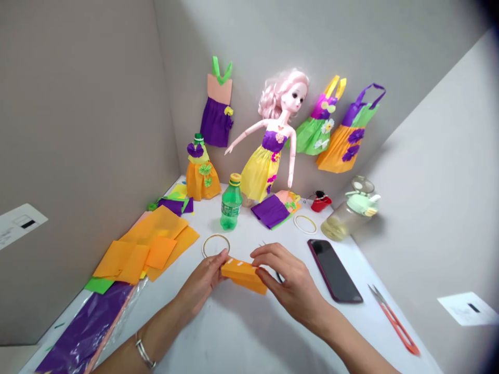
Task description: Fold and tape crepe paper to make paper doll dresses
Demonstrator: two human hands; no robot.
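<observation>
Between my hands is a folded orange sheet (pixel 245 275), paper or thin fabric, with short white strips along its upper edge. My left hand (pixel 205 278) pinches its left end between thumb and fingers. At the right end, my right hand (pixel 286 275) has its thumb and fingers closed on the upper edge. A small dark-handled tool (pixel 279 276) lies behind my right hand, mostly hidden. Just beyond my left hand rests a gold ring-shaped hoop (pixel 215 236) on the white table (pixel 234 343).
Orange sheets (pixel 152 234) and a purple plastic-wrapped pack (pixel 88 324) lie left. Behind stand a green bottle (pixel 231 202) and a dressed doll (pixel 273 140). Rightward are a phone (pixel 334 270), red-handled scissors (pixel 395 319) and a clear jug (pixel 343 221). Small dresses (pixel 218 109) hang on the wall.
</observation>
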